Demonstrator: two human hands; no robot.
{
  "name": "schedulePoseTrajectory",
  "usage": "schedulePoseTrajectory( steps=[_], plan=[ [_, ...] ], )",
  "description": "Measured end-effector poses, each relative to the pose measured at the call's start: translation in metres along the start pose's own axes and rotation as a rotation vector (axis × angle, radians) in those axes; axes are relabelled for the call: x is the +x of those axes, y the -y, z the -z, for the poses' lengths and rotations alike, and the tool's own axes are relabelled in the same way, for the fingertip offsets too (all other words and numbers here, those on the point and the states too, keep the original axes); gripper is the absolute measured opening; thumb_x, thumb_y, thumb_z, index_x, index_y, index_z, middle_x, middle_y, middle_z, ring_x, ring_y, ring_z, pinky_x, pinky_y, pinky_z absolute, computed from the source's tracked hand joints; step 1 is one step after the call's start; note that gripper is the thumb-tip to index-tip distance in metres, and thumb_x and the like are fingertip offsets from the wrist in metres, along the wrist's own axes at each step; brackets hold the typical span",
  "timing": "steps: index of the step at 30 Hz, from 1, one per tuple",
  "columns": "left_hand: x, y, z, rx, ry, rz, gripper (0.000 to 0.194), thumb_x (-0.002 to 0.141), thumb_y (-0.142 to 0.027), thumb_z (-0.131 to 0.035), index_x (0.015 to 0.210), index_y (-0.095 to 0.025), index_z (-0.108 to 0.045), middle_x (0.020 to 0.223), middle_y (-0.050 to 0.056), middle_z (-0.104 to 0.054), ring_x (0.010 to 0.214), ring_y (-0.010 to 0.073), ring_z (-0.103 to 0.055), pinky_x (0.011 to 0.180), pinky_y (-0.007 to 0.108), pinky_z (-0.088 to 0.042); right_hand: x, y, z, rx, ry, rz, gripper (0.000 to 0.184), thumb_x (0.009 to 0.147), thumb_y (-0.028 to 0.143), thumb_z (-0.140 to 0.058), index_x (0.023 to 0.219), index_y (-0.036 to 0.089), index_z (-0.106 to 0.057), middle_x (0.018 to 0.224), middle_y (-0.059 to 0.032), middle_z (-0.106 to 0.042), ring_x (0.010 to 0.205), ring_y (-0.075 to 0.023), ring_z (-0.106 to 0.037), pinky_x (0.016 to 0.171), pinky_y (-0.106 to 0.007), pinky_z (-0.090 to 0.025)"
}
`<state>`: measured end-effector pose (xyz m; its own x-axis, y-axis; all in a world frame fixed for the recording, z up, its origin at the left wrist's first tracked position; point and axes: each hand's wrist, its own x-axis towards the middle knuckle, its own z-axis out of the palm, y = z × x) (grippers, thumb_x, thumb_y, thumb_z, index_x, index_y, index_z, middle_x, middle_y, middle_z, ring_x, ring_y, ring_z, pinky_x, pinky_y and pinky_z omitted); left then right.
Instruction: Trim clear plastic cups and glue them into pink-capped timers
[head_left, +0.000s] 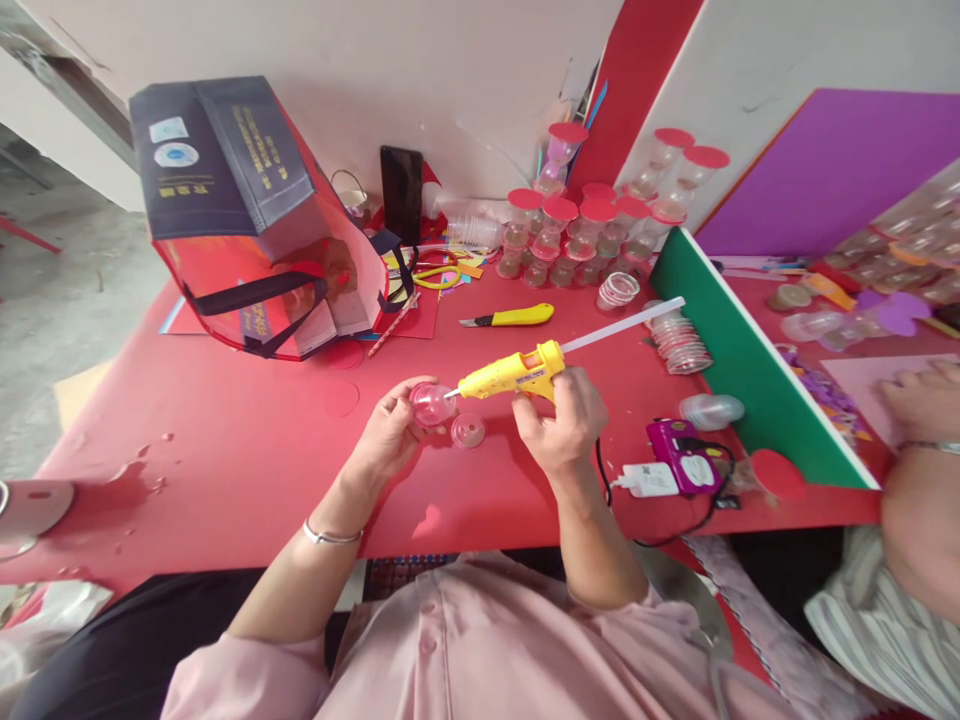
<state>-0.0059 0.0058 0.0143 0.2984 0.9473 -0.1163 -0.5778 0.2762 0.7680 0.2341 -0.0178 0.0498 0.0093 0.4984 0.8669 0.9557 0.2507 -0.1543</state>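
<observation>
Red sheeting is covering the worktable [247,470], matte and smooth. Above its middle, the right hand [564,425] is wrapping closed fingers around a yellow plastic glue gun [514,373], long axis lying level, nozzle pointing left, white stick trailing right. The left hand [390,432] is pinching a small clear round cup [431,403] at the nozzle.

Bench [225,470]: bag [247,220] rear left; utility knife [510,317] centre, behind glue gun [514,375]; cup cluster [592,235] rear centre; upright board [742,370] right; charger [651,480] near front right, left of the board.
</observation>
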Motion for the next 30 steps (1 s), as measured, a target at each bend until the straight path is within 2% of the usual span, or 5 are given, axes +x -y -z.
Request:
schedulePoseTrajectory(
  steps=[6,13,23,30],
  plan=[
    [-0.0009,0.0005,0.0014,0.004,-0.005,0.004,0.070,0.069,-0.063,-0.094,0.117,-0.015,-0.075,0.097,0.010,-0.082,0.077,0.0225,-0.081,0.064,0.027,-0.065,-0.0040,-0.0020,-0.0011,0.000,0.023,-0.036,0.025,0.087,0.022,-0.062,0.112,0.023,-0.058,0.087,-0.0056,-0.069,0.077,-0.0229,-0.068,0.068,-0.035,-0.054],
    [-0.0011,0.0022,0.0052,0.025,-0.013,0.005,0.071,0.072,-0.065,-0.092,0.119,-0.014,-0.075,0.105,0.013,-0.082,0.085,0.0236,-0.081,0.065,0.027,-0.065,-0.0046,-0.0034,-0.0003,0.015,0.018,-0.039,0.028,0.086,0.019,-0.063,0.113,0.022,-0.059,0.089,-0.0057,-0.070,0.076,-0.0226,-0.067,0.067,-0.034,-0.053],
    [-0.0006,0.0017,0.0037,0.029,-0.018,0.006,0.071,0.071,-0.065,-0.092,0.118,-0.015,-0.076,0.100,0.011,-0.081,0.083,0.0227,-0.080,0.065,0.027,-0.065,-0.0054,-0.0032,-0.0010,0.016,0.023,-0.050,0.026,0.086,0.020,-0.061,0.111,0.022,-0.059,0.086,-0.0047,-0.068,0.075,-0.0226,-0.067,0.067,-0.034,-0.053],
    [-0.0013,0.0020,0.0076,0.039,0.007,0.026,0.070,0.076,-0.066,-0.088,0.122,-0.016,-0.074,0.097,0.011,-0.082,0.083,0.0231,-0.080,0.067,0.028,-0.064,-0.0014,-0.0006,0.0020,0.069,0.025,-0.050,0.019,0.090,0.025,-0.065,0.108,0.022,-0.059,0.086,-0.0047,-0.068,0.074,-0.0218,-0.067,0.066,-0.034,-0.054]
  ],
)
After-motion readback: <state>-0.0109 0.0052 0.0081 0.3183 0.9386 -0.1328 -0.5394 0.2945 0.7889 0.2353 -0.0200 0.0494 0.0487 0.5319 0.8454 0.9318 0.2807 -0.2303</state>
